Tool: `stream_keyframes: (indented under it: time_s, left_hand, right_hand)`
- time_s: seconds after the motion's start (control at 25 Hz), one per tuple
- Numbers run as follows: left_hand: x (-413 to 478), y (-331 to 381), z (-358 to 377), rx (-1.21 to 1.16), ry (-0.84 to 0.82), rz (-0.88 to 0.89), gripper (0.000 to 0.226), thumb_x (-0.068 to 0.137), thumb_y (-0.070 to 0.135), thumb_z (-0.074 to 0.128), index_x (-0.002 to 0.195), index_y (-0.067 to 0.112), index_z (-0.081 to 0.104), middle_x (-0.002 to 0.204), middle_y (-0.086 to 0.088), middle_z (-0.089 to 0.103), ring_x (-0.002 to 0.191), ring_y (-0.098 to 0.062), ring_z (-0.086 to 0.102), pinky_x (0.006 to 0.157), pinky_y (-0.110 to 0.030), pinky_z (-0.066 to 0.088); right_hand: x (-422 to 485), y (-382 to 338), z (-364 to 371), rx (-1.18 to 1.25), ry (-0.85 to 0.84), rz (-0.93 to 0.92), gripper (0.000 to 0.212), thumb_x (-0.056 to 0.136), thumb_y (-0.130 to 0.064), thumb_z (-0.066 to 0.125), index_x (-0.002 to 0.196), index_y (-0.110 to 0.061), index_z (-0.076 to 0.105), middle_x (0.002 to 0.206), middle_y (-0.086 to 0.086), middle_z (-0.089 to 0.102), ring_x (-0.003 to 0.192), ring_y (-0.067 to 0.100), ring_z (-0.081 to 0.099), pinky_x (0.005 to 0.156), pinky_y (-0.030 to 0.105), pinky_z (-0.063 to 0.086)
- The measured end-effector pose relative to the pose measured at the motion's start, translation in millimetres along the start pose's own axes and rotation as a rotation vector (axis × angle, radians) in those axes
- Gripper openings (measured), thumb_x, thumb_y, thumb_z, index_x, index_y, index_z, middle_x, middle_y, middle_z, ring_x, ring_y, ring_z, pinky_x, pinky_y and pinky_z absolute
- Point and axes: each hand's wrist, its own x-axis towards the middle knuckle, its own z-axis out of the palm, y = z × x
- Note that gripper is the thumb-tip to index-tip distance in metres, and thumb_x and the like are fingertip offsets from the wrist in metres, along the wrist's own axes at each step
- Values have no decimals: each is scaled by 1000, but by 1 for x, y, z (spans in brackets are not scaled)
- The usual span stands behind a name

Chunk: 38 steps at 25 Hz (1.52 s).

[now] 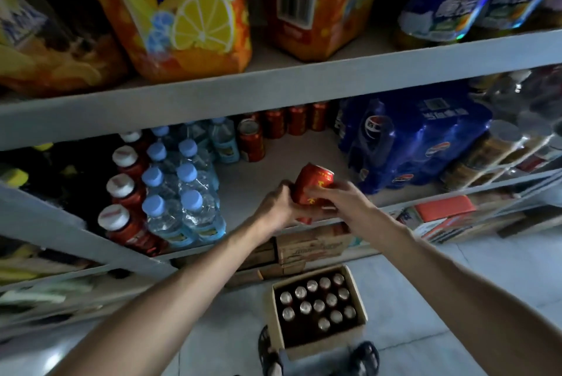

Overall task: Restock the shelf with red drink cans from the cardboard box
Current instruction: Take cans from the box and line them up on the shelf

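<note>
Two bare hands hold one red drink can (313,182) over the front edge of the middle shelf (273,159), the can tilted with its top leaning away toward the back. The left hand (275,206) wraps the can's left side, fingers curled round it. The right hand (343,199) grips the right side from the front, fingers closed over the printed label. A sliver of red shows just beneath the hands (whether it is a second can cannot be told).

Along the shelf's back edge stands a row of red cans (296,120), upright and side by side, with one more can (251,141) just in front of the row's left end. Blue-capped water bottles (182,190) fill the shelf's left part, with white-capped red bottles (121,190) beside them at the far left. A blue shrink-wrapped cola pack (410,144) sits toward the right. On the board above, large iced-tea bottles (188,10) stand at the front edge.

Below, on the pale floor (425,284), the open cardboard box (328,345) lies between the person's forearms. Silver can tops (319,304) show in rows toward its far and right sides. A dark sandal (365,354) rests just beside the box's near right corner.
</note>
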Motion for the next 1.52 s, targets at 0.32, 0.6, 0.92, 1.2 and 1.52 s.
stream_keyframes:
  time_s: [0.32,0.6,0.92,1.2,1.52]
  left_hand:
    - [35,-37,-25,767,-24,-294,130,63,67,75,154,9,1,159,-23,0,146,-45,6,116,-57,21]
    - [53,-52,-26,886,23,-211,126,53,76,72,140,-6,31,142,-35,31,129,-52,31,107,-60,32]
    - [52,-47,-27,898,-76,-278,134,61,66,76,152,0,3,155,-36,-4,142,-56,1,116,-61,19]
    - [49,-39,-26,919,-76,-274,129,65,63,76,152,-2,6,155,-36,0,143,-54,3,117,-59,18]
    - [56,-46,-24,928,-53,-280,133,58,67,78,149,-6,12,152,-40,8,140,-57,12,113,-63,22]
  right_hand:
    - [125,-23,15,-175,7,-385,90,47,-27,87,130,-17,54,125,-1,65,117,15,60,101,35,46]
    - [173,-38,46,-224,-41,-620,54,62,-3,78,111,-18,62,105,-4,67,99,7,63,83,19,51]
    - [176,-30,58,-257,131,-686,80,59,-29,88,129,-16,52,125,-7,64,118,5,59,96,27,48]
    - [182,-30,54,-303,113,-607,79,66,-14,77,137,-13,43,130,-4,53,126,17,49,106,48,42]
    - [189,-25,49,-323,56,-616,72,60,-41,80,125,-42,50,128,-12,57,131,21,50,106,45,44]
